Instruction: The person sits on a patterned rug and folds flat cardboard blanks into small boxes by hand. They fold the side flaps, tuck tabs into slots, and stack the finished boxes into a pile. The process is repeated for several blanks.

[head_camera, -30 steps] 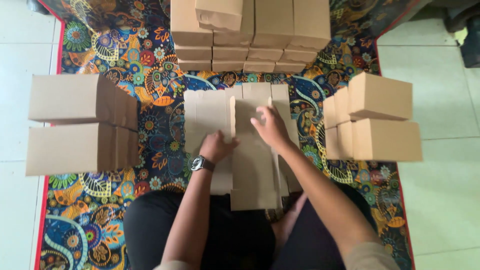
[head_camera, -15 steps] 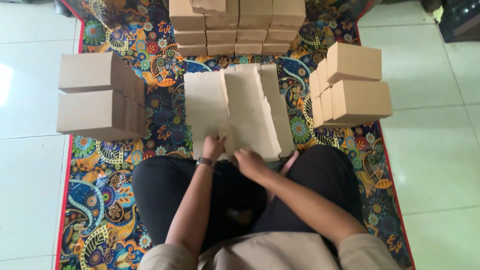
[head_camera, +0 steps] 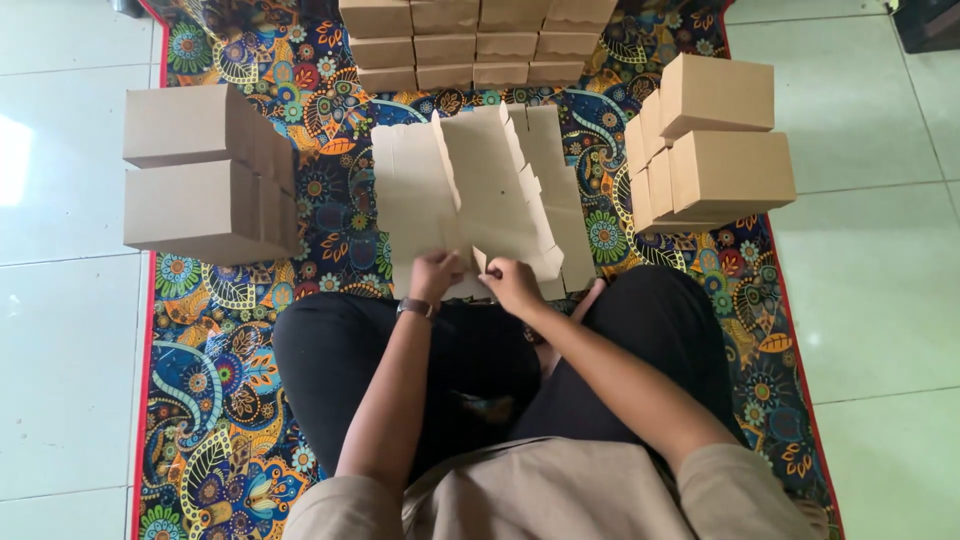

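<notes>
Left hand point(head_camera: 434, 275) and right hand point(head_camera: 512, 283): fingers of both pinch the near edge of a flat, die-cut brown cardboard blank point(head_camera: 480, 185) on top of a stack on the patterned rug point(head_camera: 330, 160). Folded matte boxes point(head_camera: 205, 170) stand left, right and ahead.

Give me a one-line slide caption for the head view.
Seated on a patterned rug, both hands, left and right, grip the near edge of a flat cardboard blank among stacked folded boxes.
</notes>
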